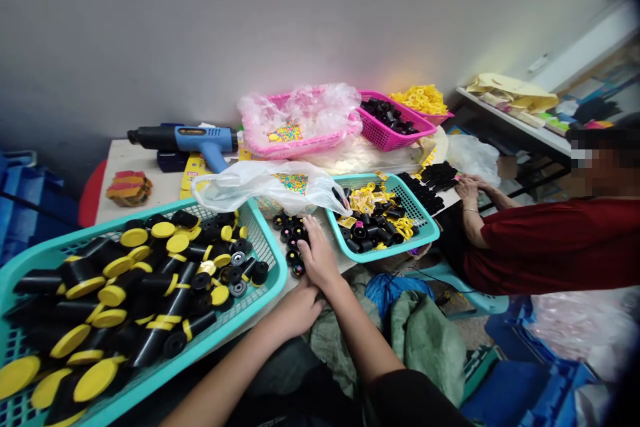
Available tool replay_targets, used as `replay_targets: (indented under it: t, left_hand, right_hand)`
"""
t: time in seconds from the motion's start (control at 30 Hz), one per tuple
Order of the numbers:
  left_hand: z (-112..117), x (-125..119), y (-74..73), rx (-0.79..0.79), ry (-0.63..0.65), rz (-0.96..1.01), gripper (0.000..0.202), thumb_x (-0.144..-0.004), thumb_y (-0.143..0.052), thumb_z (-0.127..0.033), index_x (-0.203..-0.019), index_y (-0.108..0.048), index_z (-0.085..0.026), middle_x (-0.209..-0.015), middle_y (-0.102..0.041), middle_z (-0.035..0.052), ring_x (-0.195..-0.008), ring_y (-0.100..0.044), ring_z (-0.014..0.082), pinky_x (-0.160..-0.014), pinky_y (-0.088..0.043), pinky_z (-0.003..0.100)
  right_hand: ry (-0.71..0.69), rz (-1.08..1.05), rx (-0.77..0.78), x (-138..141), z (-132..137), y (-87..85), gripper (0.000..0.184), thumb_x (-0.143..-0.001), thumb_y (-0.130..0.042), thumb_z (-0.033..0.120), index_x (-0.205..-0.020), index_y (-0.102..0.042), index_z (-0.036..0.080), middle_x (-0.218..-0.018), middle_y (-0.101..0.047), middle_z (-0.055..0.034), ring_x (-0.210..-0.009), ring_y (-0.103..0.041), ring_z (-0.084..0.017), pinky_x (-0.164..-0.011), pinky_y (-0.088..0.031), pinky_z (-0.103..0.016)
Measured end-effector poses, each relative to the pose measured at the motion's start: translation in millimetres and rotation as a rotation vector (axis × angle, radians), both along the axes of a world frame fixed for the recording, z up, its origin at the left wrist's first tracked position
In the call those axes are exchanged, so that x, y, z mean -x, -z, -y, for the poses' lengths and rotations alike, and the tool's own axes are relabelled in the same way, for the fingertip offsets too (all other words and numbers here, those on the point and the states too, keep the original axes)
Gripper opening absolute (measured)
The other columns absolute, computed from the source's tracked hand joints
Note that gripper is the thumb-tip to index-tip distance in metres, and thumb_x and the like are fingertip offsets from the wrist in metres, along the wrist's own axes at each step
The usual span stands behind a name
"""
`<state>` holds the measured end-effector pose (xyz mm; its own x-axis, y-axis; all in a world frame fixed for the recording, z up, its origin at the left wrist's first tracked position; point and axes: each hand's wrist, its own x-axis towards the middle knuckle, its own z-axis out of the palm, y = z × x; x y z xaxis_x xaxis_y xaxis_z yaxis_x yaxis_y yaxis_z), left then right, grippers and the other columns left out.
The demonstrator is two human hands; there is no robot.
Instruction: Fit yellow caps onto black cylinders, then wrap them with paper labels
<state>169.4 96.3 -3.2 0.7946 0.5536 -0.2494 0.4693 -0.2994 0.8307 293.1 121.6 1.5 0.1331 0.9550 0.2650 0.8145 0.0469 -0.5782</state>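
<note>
My right hand (317, 253) lies with its fingers over a cluster of small black cylindrical parts (289, 252) on the tabletop. My left hand (300, 310) rests beside the rim of a large teal plastic basket (210, 330), just below my right wrist, and its fingers hide whatever they may hold. That basket is packed with black tubes with yellow caps (83, 277). To the right stands a smaller teal basket (395, 248) of black cylinders and yellow pieces (375, 227). A white plastic bag (270, 187) lies just beyond my right fingers.
A person in a red top (545, 247) handles black parts (435, 177) on the right. A blue-and-black heat gun (200, 140), a pink basket (300, 143) and a magenta basket (395, 137) stand at the back. A green sack (425, 340) lies below the table edge.
</note>
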Motion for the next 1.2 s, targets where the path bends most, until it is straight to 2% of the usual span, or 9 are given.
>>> replay_targets:
  t: [0.1,0.2,0.3,0.43,0.6,0.77,0.9,1.03,1.2]
  left_hand:
    - [-0.8,5.6,-9.1,0.055,0.016,-0.025,0.042,-0.087,-0.047,-0.027,-0.126,-0.059,-0.015,-0.152,-0.035,0.0130,-0.137,-0.038,0.0313,-0.113,-0.029,0.041]
    - [5.3,17.8,-18.6,0.117,0.068,0.020,0.041,-0.089,-0.047,-0.031,-0.125,-0.060,-0.018,-0.147,-0.045,0.0119,-0.134,-0.042,0.0281,-0.113,-0.029,0.041]
    - [18.9,35.5,-13.6,0.221,0.101,0.111,0.037,-0.088,-0.048,-0.033,-0.120,-0.063,-0.024,-0.131,-0.061,0.0057,-0.122,-0.054,0.0234,-0.107,-0.036,0.037]
    - [35.7,54.4,22.9,0.336,0.003,0.083,0.032,-0.087,-0.046,-0.032,-0.108,-0.068,-0.023,-0.102,-0.072,0.0035,-0.091,-0.064,0.0203,-0.089,-0.048,0.033]
    - [37.4,55.3,62.0,0.445,-0.224,0.205,0.032,-0.087,-0.044,-0.034,-0.102,-0.065,-0.017,-0.091,-0.066,0.0055,-0.072,-0.060,0.0158,-0.063,-0.049,0.026]
    - [36.0,53.4,70.1,0.509,-0.224,0.272,0.031,-0.086,-0.048,-0.037,-0.102,-0.065,-0.017,-0.091,-0.064,0.0049,-0.071,-0.059,0.0140,-0.062,-0.048,0.024]
    - [39.3,53.8,79.0,0.455,-0.222,0.298,0.029,-0.086,-0.050,-0.038,-0.098,-0.066,-0.017,-0.091,-0.063,0.0052,-0.068,-0.059,0.0126,-0.061,-0.047,0.023]
    - [39.2,52.1,87.4,0.424,-0.214,0.328,0.030,-0.086,-0.050,-0.040,-0.096,-0.066,-0.017,-0.088,-0.062,0.0049,-0.065,-0.058,0.0117,-0.056,-0.046,0.021]
    - [38.0,52.8,103.9,0.358,-0.184,0.327,0.034,-0.088,-0.049,-0.044,-0.098,-0.066,-0.017,-0.088,-0.062,0.0064,-0.061,-0.058,0.0112,-0.055,-0.046,0.022]
  right_hand:
    - [0.253,0.088,0.019,-36.5,2.4,-27.7,0.045,-0.096,-0.033,0.037,-0.129,-0.055,0.016,-0.130,-0.059,-0.0113,-0.124,-0.050,-0.022,-0.106,-0.036,-0.036]
    - [0.505,0.165,0.201,-93.3,4.8,-48.1,0.042,-0.094,-0.032,0.031,-0.112,-0.067,0.014,-0.112,-0.068,-0.0147,-0.108,-0.059,-0.026,-0.094,-0.043,-0.037]
    - [0.520,0.162,0.349,-139.6,5.2,-50.0,0.031,-0.086,-0.048,0.030,-0.092,-0.075,0.014,-0.091,-0.073,-0.0145,-0.088,-0.066,-0.027,-0.079,-0.047,-0.035]
    - [0.410,0.138,0.475,-161.8,-1.9,-37.0,0.023,-0.078,-0.061,0.036,-0.087,-0.077,0.021,-0.085,-0.075,-0.0068,-0.079,-0.068,-0.022,-0.069,-0.046,-0.027]
    - [0.308,0.119,0.497,-163.6,-14.1,-31.7,0.020,-0.076,-0.064,0.036,-0.083,-0.078,0.022,-0.079,-0.075,-0.0046,-0.075,-0.068,-0.019,-0.067,-0.046,-0.025]
    - [0.265,0.127,0.432,-167.7,-7.7,-46.4,0.016,-0.072,-0.068,0.033,-0.076,-0.074,0.019,-0.073,-0.073,-0.0045,-0.067,-0.067,-0.019,-0.062,-0.045,-0.025]
    - [0.317,0.144,0.259,-157.4,-15.0,-72.7,0.039,-0.091,-0.041,0.040,-0.097,-0.067,0.012,-0.090,-0.072,-0.0127,-0.079,-0.067,-0.021,-0.066,-0.047,-0.028]
    - [0.111,0.133,0.180,-109.6,-72.7,-85.8,0.034,-0.091,-0.047,0.041,-0.108,-0.063,0.016,-0.100,-0.070,-0.0080,-0.089,-0.065,-0.017,-0.076,-0.048,-0.025]
    - [-0.117,0.201,0.248,-49.5,-168.4,-73.0,0.024,-0.090,-0.058,0.034,-0.105,-0.064,0.015,-0.106,-0.065,-0.0062,-0.091,-0.063,-0.019,-0.081,-0.053,-0.035]
